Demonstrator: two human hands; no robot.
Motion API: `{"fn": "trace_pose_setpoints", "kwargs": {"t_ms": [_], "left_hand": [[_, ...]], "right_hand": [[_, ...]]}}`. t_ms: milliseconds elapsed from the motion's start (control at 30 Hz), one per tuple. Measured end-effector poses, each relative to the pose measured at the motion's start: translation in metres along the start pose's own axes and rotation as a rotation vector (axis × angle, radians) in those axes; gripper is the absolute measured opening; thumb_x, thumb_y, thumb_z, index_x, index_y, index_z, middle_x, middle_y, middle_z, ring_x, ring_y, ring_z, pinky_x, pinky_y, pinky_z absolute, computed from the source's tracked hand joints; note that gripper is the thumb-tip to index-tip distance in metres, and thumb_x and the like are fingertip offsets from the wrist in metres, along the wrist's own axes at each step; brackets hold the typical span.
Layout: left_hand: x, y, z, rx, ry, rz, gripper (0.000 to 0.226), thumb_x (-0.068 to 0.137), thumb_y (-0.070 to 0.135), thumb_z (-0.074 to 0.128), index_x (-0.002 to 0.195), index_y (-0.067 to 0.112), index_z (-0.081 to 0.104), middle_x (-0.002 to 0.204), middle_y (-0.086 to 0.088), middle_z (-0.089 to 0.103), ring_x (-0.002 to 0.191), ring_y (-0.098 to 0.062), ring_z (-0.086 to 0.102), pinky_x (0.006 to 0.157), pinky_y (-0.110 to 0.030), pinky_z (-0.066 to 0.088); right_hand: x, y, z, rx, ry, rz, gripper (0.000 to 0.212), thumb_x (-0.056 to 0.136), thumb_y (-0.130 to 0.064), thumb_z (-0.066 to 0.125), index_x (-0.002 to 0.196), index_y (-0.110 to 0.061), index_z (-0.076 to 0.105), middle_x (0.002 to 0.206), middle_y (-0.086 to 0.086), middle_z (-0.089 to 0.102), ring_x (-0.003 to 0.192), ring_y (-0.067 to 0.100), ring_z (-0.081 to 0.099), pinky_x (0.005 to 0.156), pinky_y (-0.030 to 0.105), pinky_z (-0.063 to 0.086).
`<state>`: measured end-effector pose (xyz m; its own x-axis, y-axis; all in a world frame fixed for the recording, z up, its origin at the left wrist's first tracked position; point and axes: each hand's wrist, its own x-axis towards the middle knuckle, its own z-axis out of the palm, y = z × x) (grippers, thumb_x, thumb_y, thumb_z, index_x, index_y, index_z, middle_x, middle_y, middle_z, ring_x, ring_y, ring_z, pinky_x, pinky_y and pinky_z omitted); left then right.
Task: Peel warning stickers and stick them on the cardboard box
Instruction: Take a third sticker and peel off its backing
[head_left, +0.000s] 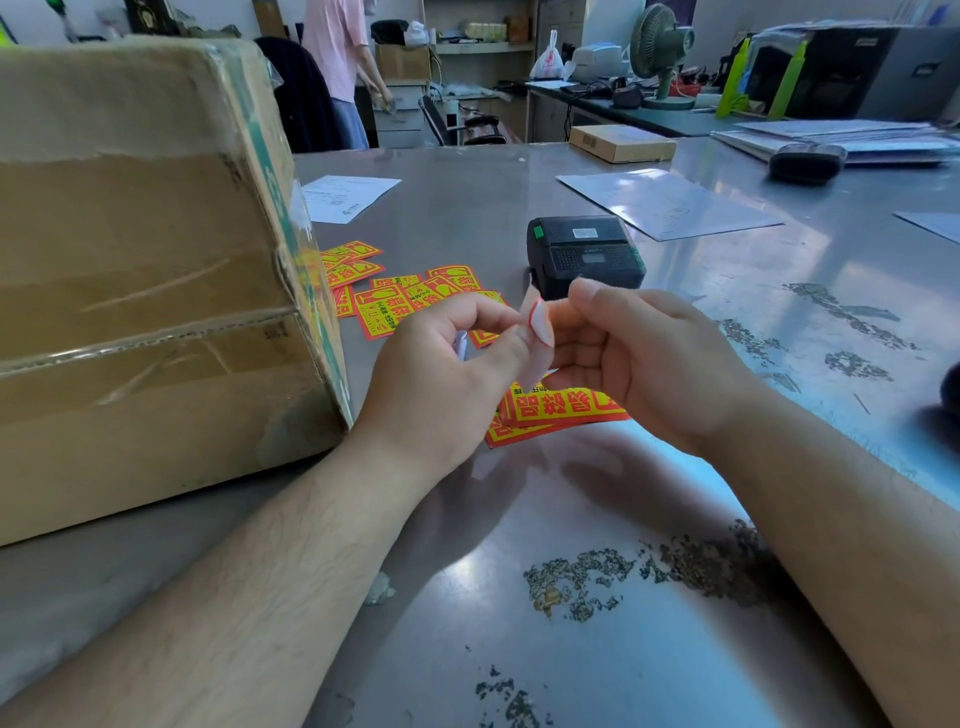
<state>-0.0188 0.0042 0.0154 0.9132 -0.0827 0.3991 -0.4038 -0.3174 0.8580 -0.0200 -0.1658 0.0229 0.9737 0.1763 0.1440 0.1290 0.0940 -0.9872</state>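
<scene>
Nearest, at six o'clock, both bare forearms run up over a scuffed, shiny grey metal table (519, 519) whose surface is worn into dark flaky patches. At the centre the left hand (441, 374) has its fingers curled and its thumb pressed on a small warning sticker (537, 325), which stands edge-on, so only its pale back and a red rim show and its print cannot be read. A pale scrap inside the left palm is too hidden to identify. The right hand (649, 364) meets the sticker at three o'clock, fingers curled and thumb raised, pinching its far edge, though the contact is partly covered. Directly beneath the hands lies a short stack of stickers (561, 408), red and yellow, half hidden by them. At nine o'clock stands the big brown cardboard box (145, 270), taped with clear film and cut off by the left border. Loose stickers (395, 306) are scattered at eleven o'clock, some tucked behind the box's corner. At twelve o'clock sits a black handheld label printer (584, 252), beyond it white paper sheets (670, 202), a flat tan carton (621, 143), a green desk fan (662, 52) and a person in pink (337, 52), cropped at the top.
</scene>
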Motion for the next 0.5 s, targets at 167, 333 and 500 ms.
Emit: {"fn": "trace_pose_setpoints", "kwargs": {"t_ms": [167,333,500], "left_hand": [[0.0011,-0.0010,-0.0007,0.052,-0.018,0.004,0.009,0.087,0.030,0.071,0.083,0.023,0.072,0.082,0.011,0.070,0.082,-0.005,0.061,0.074,-0.023,0.046],[0.0014,-0.0002,-0.0018,0.092,-0.012,-0.010,0.007,0.087,0.029,0.071,0.085,0.023,0.072,0.091,0.006,0.070,0.088,-0.008,0.061,0.074,-0.020,0.043],[0.0019,0.0010,-0.0031,0.115,-0.002,-0.031,0.007,0.087,0.028,0.069,0.085,0.023,0.073,0.093,0.006,0.070,0.090,-0.008,0.061,0.072,-0.017,0.043]], "right_hand": [[-0.0023,-0.0028,0.0026,0.066,-0.001,0.075,0.051,0.083,-0.043,0.054,0.091,0.003,0.073,0.089,0.022,0.072,0.080,0.030,0.068,0.075,0.038,0.057],[-0.0014,-0.0048,0.0015,0.108,-0.011,0.076,0.055,0.084,-0.046,0.065,0.099,0.007,0.071,0.097,0.024,0.071,0.083,0.029,0.068,0.074,0.035,0.058],[-0.0015,-0.0024,0.0001,0.099,-0.061,0.031,0.047,0.075,-0.050,0.069,0.090,-0.007,0.078,0.095,0.018,0.075,0.086,0.028,0.070,0.081,0.038,0.057]]}}
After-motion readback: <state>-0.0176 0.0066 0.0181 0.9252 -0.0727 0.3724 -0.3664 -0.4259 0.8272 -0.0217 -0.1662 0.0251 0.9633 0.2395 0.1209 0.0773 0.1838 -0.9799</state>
